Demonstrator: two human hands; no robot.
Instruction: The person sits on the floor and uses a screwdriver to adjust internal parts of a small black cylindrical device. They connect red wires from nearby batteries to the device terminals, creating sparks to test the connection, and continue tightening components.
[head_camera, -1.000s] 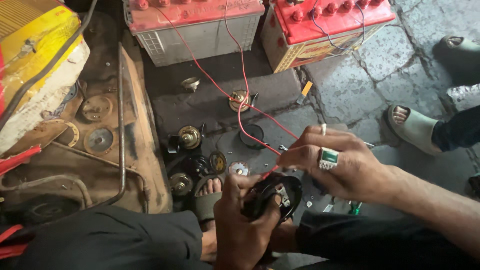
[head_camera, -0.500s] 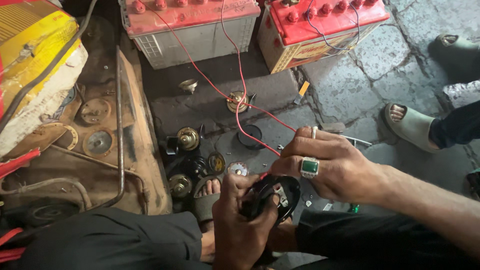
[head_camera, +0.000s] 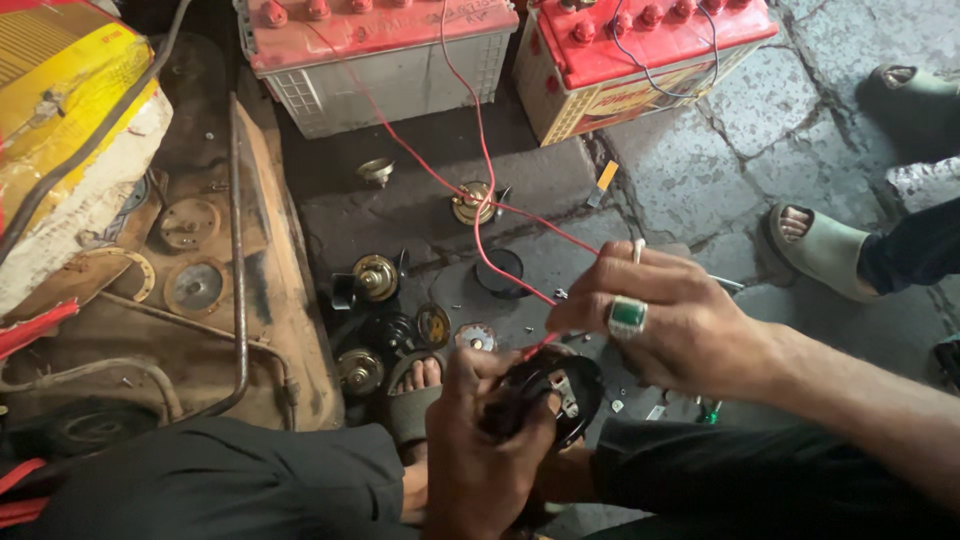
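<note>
- We see the left hand (head_camera: 480, 450) closed around a round black horn (head_camera: 545, 395), holding it just above the lap, low in the middle of the view over the stone floor (head_camera: 700, 150).
- The right hand (head_camera: 665, 320) sits just above and to the right of the horn, with its fingertips pinched on the end of a red wire (head_camera: 480, 200) close to the horn's upper rim; a ring with a green stone (head_camera: 627, 315) shows on one finger.
- We cannot tell whether the wire end touches a terminal on the horn, since the fingers cover that spot.
- The red wire runs from the pinch up across the floor toward two batteries with red tops at the far edge: the left battery (head_camera: 380, 50) and the right battery (head_camera: 640, 50), standing side by side.
- A second red wire crosses the first near a small brass horn part (head_camera: 472, 203) lying on the floor between the batteries and the hands.
- More round horn parts lie on the floor just left of the hands, among them a brass-faced horn (head_camera: 375, 278) and a dark disc (head_camera: 498, 272).
- Our own sandalled foot (head_camera: 415, 385) rests on the floor just left of the left hand.
- A rusty metal tray (head_camera: 270, 300) with discs on it lies along the left side, and a yellow box (head_camera: 70, 110) fills the far left corner.
- Another person's foot in a pale green sandal (head_camera: 820, 250) stands on the floor at the right, well apart from the hands.
</note>
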